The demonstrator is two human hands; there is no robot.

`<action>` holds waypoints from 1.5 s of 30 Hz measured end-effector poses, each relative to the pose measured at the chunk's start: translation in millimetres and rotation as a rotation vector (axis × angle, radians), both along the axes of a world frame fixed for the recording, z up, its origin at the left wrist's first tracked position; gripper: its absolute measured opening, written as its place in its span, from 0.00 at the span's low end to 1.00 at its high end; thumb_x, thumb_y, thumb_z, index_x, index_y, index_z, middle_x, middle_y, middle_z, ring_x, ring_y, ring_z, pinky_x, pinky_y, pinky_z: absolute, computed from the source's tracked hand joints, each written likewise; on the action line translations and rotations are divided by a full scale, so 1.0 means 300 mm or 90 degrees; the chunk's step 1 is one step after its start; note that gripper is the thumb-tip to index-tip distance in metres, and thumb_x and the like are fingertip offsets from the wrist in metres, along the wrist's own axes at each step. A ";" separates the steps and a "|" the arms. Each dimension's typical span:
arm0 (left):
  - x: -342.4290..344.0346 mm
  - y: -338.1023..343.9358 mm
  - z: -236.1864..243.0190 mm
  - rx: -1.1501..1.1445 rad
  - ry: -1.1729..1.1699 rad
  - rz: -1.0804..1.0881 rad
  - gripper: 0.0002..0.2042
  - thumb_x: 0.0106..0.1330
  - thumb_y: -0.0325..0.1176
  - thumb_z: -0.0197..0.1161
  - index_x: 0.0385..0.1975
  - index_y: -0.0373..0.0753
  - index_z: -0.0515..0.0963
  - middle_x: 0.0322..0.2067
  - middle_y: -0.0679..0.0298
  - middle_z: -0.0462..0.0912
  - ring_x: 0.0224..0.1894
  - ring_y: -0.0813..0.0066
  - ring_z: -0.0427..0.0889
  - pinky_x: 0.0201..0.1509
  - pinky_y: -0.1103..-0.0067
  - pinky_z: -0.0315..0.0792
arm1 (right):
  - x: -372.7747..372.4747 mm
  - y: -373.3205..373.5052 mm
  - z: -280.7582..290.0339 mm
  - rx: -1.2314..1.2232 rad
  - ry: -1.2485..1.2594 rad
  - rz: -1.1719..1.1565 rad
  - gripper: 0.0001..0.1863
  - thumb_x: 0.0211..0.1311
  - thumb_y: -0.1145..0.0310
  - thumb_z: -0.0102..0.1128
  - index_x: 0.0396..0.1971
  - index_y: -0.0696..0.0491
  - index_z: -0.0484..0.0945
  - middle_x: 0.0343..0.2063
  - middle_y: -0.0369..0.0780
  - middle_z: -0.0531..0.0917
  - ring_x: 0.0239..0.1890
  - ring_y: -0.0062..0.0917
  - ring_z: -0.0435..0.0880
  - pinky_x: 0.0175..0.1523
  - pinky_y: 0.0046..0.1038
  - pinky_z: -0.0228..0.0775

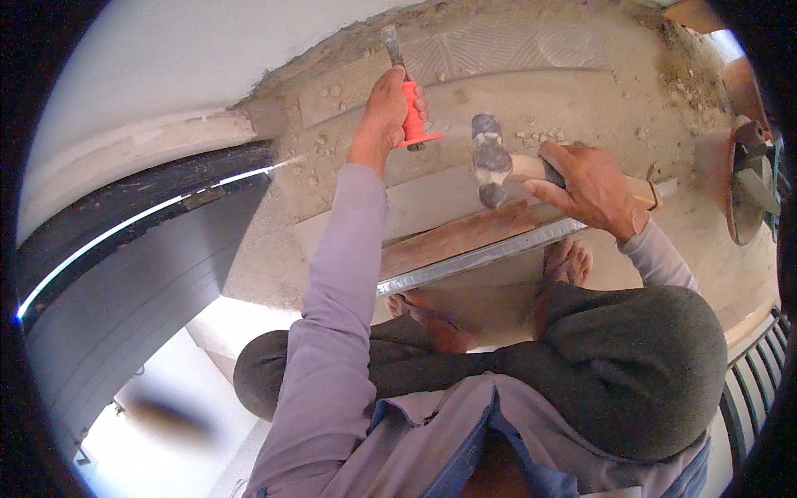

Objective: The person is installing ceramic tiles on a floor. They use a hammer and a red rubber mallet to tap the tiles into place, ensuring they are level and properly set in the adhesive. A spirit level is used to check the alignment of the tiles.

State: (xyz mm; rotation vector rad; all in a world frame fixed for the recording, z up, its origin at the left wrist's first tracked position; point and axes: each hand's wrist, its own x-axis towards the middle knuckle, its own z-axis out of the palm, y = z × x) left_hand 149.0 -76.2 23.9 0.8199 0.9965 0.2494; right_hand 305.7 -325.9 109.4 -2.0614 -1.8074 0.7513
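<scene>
On my feed, nearest: foot [569, 261] beside a long metal bar [490, 252], wooden board [465, 236] just past it. Right hand [594, 184] grips a club hammer [491, 159], head leftward. Farther out, left hand [387, 109] is wrapped around an orange-sleeved cold chisel [413, 116], tip near ridged mortar [519, 48]; I cannot tell whether it touches.

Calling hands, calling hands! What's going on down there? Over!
Left fingers closed around orange-handled chisel. Right fingers gripping hammer. Wood strip and metal bar lying near feet.
</scene>
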 end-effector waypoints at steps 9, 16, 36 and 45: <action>0.024 0.028 0.044 0.060 0.030 -0.047 0.12 0.69 0.40 0.41 0.31 0.38 0.61 0.19 0.63 0.68 0.17 0.75 0.67 0.19 0.75 0.67 | -0.002 0.037 0.055 0.013 -0.096 0.131 0.25 0.57 0.43 0.50 0.33 0.54 0.68 0.22 0.46 0.78 0.26 0.45 0.78 0.30 0.41 0.69; 0.014 0.081 0.058 -0.165 -0.017 0.014 0.14 0.69 0.42 0.43 0.27 0.37 0.64 0.17 0.64 0.68 0.17 0.73 0.67 0.19 0.74 0.66 | -0.091 0.128 0.098 0.221 -0.137 0.469 0.20 0.54 0.47 0.51 0.28 0.51 0.67 0.16 0.39 0.69 0.19 0.36 0.75 0.24 0.35 0.69; 0.032 0.100 0.020 -0.016 -0.004 -0.027 0.11 0.68 0.37 0.43 0.29 0.35 0.65 0.19 0.62 0.69 0.19 0.71 0.68 0.20 0.72 0.68 | -0.059 0.199 0.056 0.012 -0.112 0.283 0.21 0.57 0.47 0.50 0.32 0.52 0.73 0.23 0.47 0.79 0.25 0.44 0.78 0.32 0.42 0.71; 0.073 0.055 0.079 -0.060 0.021 0.037 0.12 0.68 0.36 0.42 0.26 0.34 0.64 0.18 0.60 0.69 0.17 0.68 0.68 0.19 0.72 0.67 | -0.017 0.241 0.060 0.005 -0.145 0.230 0.23 0.55 0.44 0.51 0.33 0.52 0.71 0.24 0.45 0.78 0.27 0.42 0.79 0.30 0.43 0.70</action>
